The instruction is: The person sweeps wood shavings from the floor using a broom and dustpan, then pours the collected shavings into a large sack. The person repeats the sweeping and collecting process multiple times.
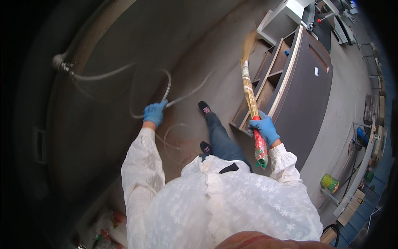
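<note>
My left hand (154, 113), in a blue glove, is closed around a clear flexible hose (188, 93). Loops of the hose hang beside the hand, and one length runs to a tap fitting (66, 66) on the dark wall at the left. A broom (249, 89) with a tan handle and bristles pointing away from me is in my right hand (265, 128), also gloved in blue. The fingers wrap its red-covered grip, and the plastic-wrapped end sticks out below them. The bristles reach near the wooden frame at the upper right.
A large dark panel with wooden compartments (300, 83) stands at my right. Beyond it is a white cabinet (286, 20). A metal rack (352, 174) with a green-yellow roll (329, 183) lies farther right. Wet-looking brown floor (186, 66) spreads ahead, and coloured bags (107, 228) lie at the lower left.
</note>
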